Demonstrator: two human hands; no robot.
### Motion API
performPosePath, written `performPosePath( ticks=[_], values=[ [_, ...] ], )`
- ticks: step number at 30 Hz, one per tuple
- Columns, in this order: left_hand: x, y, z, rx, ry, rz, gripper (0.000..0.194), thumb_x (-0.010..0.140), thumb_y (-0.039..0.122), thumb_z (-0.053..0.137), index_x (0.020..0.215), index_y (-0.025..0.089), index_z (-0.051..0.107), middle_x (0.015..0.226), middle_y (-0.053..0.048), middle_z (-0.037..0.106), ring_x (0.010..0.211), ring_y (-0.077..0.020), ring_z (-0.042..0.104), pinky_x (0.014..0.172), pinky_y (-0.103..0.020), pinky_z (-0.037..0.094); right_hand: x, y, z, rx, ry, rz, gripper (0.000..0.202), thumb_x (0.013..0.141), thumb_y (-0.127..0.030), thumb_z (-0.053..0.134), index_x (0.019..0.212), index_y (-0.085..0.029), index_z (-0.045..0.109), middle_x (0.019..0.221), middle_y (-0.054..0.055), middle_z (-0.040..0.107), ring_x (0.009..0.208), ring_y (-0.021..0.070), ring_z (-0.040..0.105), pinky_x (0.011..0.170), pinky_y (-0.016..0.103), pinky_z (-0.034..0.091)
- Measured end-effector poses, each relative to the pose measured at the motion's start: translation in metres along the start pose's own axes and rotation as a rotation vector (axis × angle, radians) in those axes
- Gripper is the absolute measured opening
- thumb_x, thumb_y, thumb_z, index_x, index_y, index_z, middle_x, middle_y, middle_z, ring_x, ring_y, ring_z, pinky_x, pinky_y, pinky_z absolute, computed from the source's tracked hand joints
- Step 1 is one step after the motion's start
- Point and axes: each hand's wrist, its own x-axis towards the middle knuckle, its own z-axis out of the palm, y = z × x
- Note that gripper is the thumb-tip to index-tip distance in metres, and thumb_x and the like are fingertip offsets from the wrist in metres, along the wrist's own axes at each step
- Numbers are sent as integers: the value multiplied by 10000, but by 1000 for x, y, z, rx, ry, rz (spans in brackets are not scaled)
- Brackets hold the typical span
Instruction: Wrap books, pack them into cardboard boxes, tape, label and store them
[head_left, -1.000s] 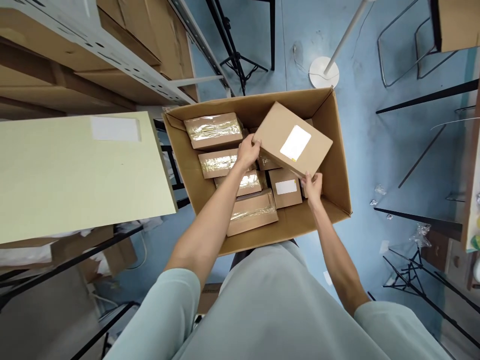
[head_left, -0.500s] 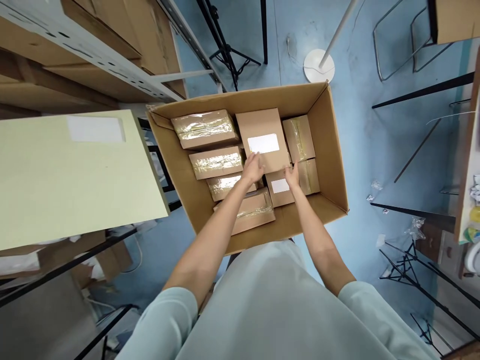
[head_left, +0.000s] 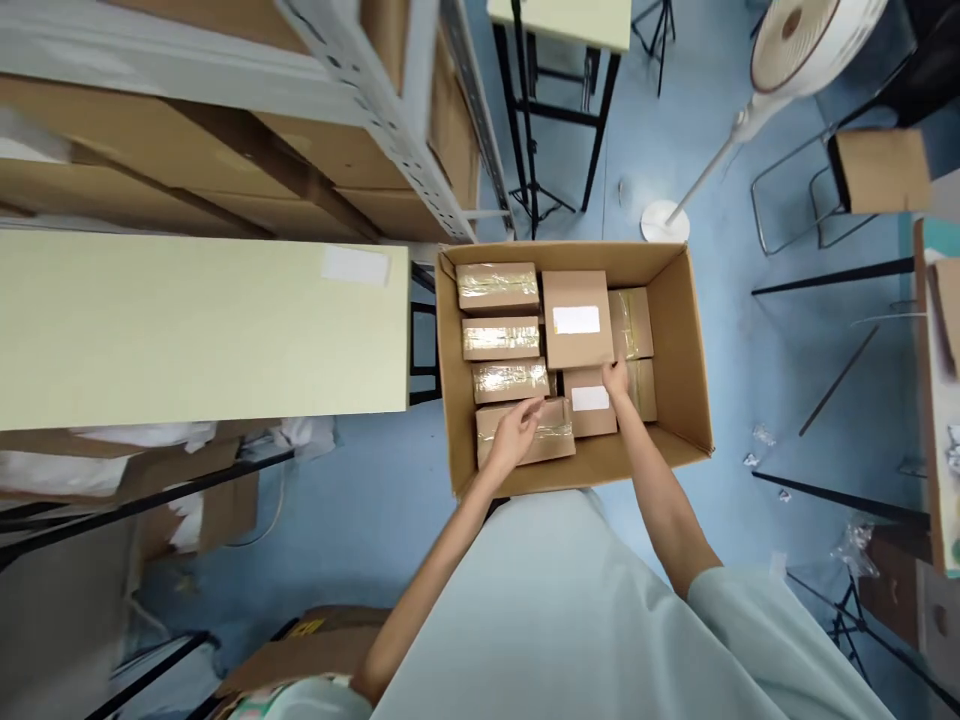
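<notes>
A large open carton (head_left: 682,350) stands before me with several small brown boxes inside. One box with a white label (head_left: 577,345) lies raised at the top middle. My right hand (head_left: 616,380) is at its lower right corner, fingers curled against it. My left hand (head_left: 516,428) hovers over the lower left taped box (head_left: 551,445), fingers loosely apart and holding nothing. Three more taped boxes (head_left: 501,338) are stacked in a column on the left. Below the raised box is another labelled box (head_left: 590,418), with taped boxes (head_left: 631,322) at its right.
A pale yellow table (head_left: 202,335) stands left of the carton. Behind it a metal shelf (head_left: 390,120) holds brown cartons. A white fan (head_left: 757,110) stands at the back right, and another table (head_left: 930,420) is at the right edge.
My left hand has left the raised box and moved down to the lower left. My right hand stays at the raised box's corner. The view has shifted, and the carton appears straighter.
</notes>
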Motion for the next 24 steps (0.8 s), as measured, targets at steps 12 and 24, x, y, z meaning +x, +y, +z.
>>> performPosePath(
  ticks=[12,24],
  values=[
    [-185,-23,-203,-468,444,237,502,823,98,570,1262,195,793,1207,-94,855,1064,-202,821,1005,-382,662,-285,-188,81,456,-295,-367,597,928,-701,705,1217,-187,800,1282,205,836,1217,353,804,1104,547,628],
    [-417,-122,-422,-616,1060,198,453,875,101,580,1252,221,800,1205,-100,848,1018,-191,800,976,-358,641,-514,-390,240,293,-769,-740,458,992,-619,675,1218,-249,821,1296,172,835,1196,339,812,1064,526,657]
  ],
)
